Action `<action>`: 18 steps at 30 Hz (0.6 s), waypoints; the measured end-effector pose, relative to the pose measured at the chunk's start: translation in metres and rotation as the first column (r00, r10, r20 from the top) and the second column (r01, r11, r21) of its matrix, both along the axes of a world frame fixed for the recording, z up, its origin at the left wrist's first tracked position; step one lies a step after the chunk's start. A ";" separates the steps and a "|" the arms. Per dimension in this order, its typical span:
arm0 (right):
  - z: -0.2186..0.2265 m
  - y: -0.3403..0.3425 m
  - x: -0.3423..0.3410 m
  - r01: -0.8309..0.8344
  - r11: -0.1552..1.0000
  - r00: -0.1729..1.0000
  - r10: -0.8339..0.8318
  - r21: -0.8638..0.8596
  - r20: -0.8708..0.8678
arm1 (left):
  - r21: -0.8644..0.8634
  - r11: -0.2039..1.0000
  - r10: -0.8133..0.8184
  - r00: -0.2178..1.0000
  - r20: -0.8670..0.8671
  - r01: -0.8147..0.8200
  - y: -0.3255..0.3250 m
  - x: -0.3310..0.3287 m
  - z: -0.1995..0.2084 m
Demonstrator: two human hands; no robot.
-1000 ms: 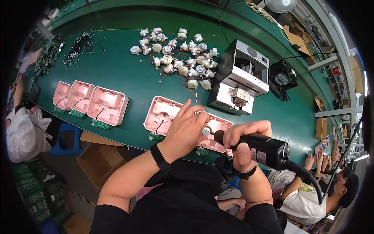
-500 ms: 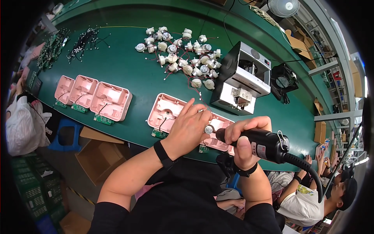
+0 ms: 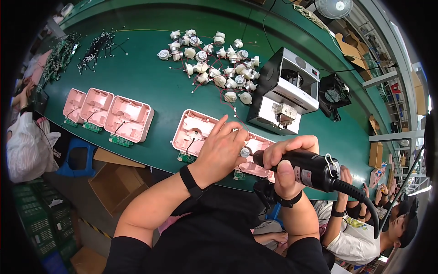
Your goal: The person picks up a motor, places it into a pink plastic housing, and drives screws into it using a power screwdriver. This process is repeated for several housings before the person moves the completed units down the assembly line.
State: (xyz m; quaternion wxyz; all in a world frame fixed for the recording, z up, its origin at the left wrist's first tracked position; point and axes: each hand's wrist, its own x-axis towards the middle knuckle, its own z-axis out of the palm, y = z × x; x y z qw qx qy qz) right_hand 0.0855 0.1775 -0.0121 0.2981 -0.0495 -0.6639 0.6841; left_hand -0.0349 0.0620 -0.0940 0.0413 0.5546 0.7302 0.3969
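My right hand (image 3: 297, 143) is wrapped round a black corded electric screwdriver (image 3: 315, 171), which lies almost level and points left. Its tip reaches a small round silver-topped motor (image 3: 245, 151) at the fingertips of my left hand (image 3: 221, 148). My left hand pinches that motor over the pink plastic housings, its index finger raised. One open pink housing (image 3: 184, 136) shows left of my left hand, with a black wire and a green circuit board (image 3: 186, 157) at its front edge. Another pink housing (image 3: 256, 170) lies under the screwdriver, partly hidden by my hands.
Several white motors (image 3: 200, 55) with red wires lie heaped at the back. A silver-and-black machine (image 3: 287, 93) stands right of them, beside a black fan (image 3: 335, 93). Three pink housings (image 3: 132, 106) line up at left, near bundled dark wires (image 3: 98, 51). A co-worker (image 3: 353, 237) sits at right.
My hands, the motor and the screwdriver stay almost in place. At the right, the co-worker's arm has shifted toward the bench, close behind the screwdriver.
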 end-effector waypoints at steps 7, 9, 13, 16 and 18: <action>-0.002 0.006 -0.002 0.004 1.000 1.000 -0.005 -0.025 -0.029 | -0.029 0.999 0.025 1.000 -0.003 -0.025 0.000 0.003 0.002; -0.003 0.007 -0.001 -0.010 0.999 0.999 0.008 -0.034 -0.042 | -0.035 0.999 0.028 1.000 -0.014 -0.028 -0.001 0.003 0.007; -0.010 0.016 0.006 -0.077 0.997 0.996 0.076 -0.015 -0.051 | 0.036 0.998 0.053 0.999 0.000 -0.052 -0.006 -0.008 0.029; -0.012 0.020 0.012 -0.154 0.986 0.987 0.156 0.058 -0.033 | -0.119 0.976 0.195 0.976 0.098 -0.183 -0.007 -0.037 0.048; -0.008 0.019 0.012 -0.178 0.981 0.984 0.179 0.079 -0.017 | -0.079 0.979 0.189 0.982 0.011 -0.188 0.001 -0.051 0.049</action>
